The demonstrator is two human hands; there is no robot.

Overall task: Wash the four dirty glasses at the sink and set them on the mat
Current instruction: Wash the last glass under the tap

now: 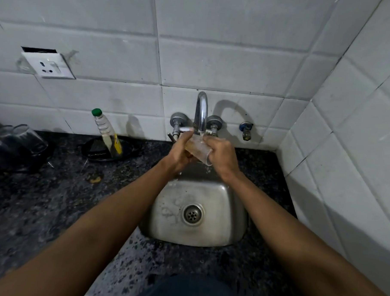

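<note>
Two bare hands meet under the tap [201,112], above the steel sink [220,216] set into the dark speckled bench [42,197]. White tiles [215,59] cover the wall behind, with a white socket plate [49,65] at the left; no lettering on it can be read. At the far left of the bench, three glasses [18,140] stand upside down on a dark mat [41,161], close together. Between them and the tap, a clear bottle [105,130] with a green cap leans in a black dish [106,150]; its yellow label is too blurred to read. A clear glass [199,149] lies tilted between the hands in the thin stream of water, mouth toward the lower right. The left hand [180,154] has a narrow grip, fingers curled around the base end. The right hand [220,158] wraps the rim end, and its fingers possibly reach inside the mouth.
</note>
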